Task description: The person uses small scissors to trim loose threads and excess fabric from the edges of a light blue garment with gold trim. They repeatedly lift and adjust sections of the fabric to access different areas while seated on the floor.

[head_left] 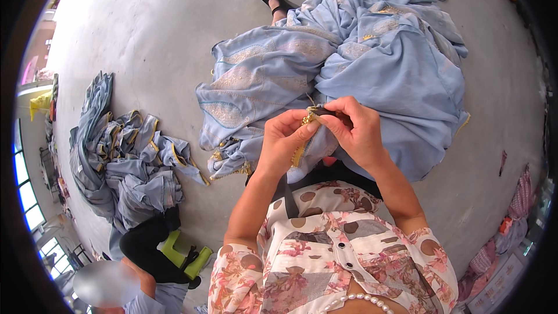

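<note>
A large light blue cloth (395, 87) with pale embroidered patches lies across my lap and spreads over the floor ahead. My left hand (288, 139) pinches its edge, where a yellow-gold beaded trim (299, 152) hangs down below the fingers. Close beside it, my right hand (356, 131) is closed round a small dark tool (321, 111), its tip at the trim. Fingers cover most of this tool, so its exact kind is hidden. Both hands meet at the trim, thumbs nearly touching.
At the left, a heap of grey-blue cloth (131, 168) with yellow edging lies on the grey floor (157, 35). Another person in dark trousers (145, 238) sits at lower left by a green stool (192, 259). Bundled pink checked cloth (520, 197) lines the right side.
</note>
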Demonstrator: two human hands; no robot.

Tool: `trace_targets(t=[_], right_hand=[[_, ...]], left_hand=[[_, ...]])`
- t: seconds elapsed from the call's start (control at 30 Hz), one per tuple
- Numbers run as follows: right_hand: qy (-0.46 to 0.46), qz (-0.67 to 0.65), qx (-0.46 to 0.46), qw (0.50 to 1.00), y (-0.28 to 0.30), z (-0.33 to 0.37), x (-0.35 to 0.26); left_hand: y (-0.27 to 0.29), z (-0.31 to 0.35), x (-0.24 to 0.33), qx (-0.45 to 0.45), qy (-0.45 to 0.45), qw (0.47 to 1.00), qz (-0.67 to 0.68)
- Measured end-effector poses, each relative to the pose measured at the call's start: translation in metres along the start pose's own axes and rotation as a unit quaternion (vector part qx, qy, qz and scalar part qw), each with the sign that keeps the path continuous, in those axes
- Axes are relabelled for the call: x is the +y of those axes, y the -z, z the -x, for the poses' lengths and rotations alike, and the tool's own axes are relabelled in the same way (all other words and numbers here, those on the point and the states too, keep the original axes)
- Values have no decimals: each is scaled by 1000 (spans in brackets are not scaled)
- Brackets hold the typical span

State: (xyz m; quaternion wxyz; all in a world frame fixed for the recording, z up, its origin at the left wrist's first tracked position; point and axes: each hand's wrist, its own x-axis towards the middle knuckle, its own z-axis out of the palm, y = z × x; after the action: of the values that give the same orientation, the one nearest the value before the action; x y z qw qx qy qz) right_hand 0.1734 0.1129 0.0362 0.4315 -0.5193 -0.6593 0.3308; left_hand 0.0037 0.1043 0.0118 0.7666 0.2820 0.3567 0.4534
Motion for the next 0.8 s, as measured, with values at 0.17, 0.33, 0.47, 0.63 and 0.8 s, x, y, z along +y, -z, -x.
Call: trace_targets(t=[0.17, 0.33, 0.47, 0.63, 0.8], right_hand=[[-66, -139, -4, 988, -2, 3, 1], [-51, -83, -39, 995, 5, 1, 1], [-61, -119, -6, 991, 3, 0, 2], [-132, -204, -48, 969, 14, -6, -3], [-172, -30, -15, 985, 74, 8, 12]], left_hand=[[-2, -1, 1, -17, 15, 997, 76], [5, -4, -2, -14, 28, 997, 70], [2, -3, 3, -39, 43, 995, 76], [1, -3, -3, -1, -8, 999, 48], [2, -1, 11, 1, -78, 996, -52]])
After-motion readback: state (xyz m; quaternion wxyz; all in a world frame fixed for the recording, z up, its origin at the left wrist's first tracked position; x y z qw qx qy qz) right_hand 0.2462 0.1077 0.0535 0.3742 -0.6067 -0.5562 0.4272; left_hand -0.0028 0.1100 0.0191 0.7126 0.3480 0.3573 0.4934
